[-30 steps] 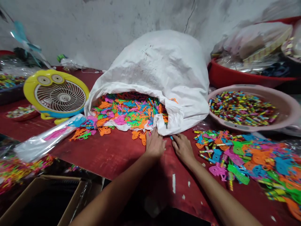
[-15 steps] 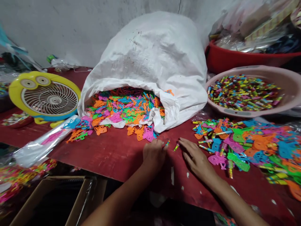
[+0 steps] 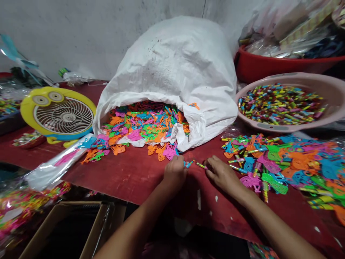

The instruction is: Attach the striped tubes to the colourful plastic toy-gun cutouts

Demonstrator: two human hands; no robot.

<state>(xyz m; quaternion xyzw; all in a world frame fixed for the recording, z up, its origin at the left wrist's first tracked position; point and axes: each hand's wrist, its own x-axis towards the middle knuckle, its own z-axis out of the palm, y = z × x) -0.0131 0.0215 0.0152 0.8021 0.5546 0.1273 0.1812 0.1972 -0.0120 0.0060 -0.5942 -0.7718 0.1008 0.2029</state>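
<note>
My left hand [image 3: 174,172] is closed near the table's middle, with a small blue piece [image 3: 188,164] showing at its fingertips; its exact kind is too small to tell. My right hand [image 3: 222,175] pinches the end of a small yellow-striped tube [image 3: 201,166], whose free end points toward the left hand. A short gap separates the two pieces. Just beyond, a pink mesh-patterned plastic piece [image 3: 169,151] lies by the mouth of a white sack [image 3: 172,61]. Similar bright plastic pieces [image 3: 145,122] fill the sack's opening.
To the right lies a pile of plastic pieces with striped tubes [image 3: 296,162]. Behind it stands a pink basin [image 3: 332,97] of striped tubes, below a red basin [image 3: 291,66]. On the left are a yellow fan [image 3: 28,108], a plastic bag [image 3: 51,171] and a cardboard box [image 3: 90,230].
The striped tube has turned from steep to nearly level, now at my right fingertips. My right hand's fingers have drawn together. The view has shifted slightly.
</note>
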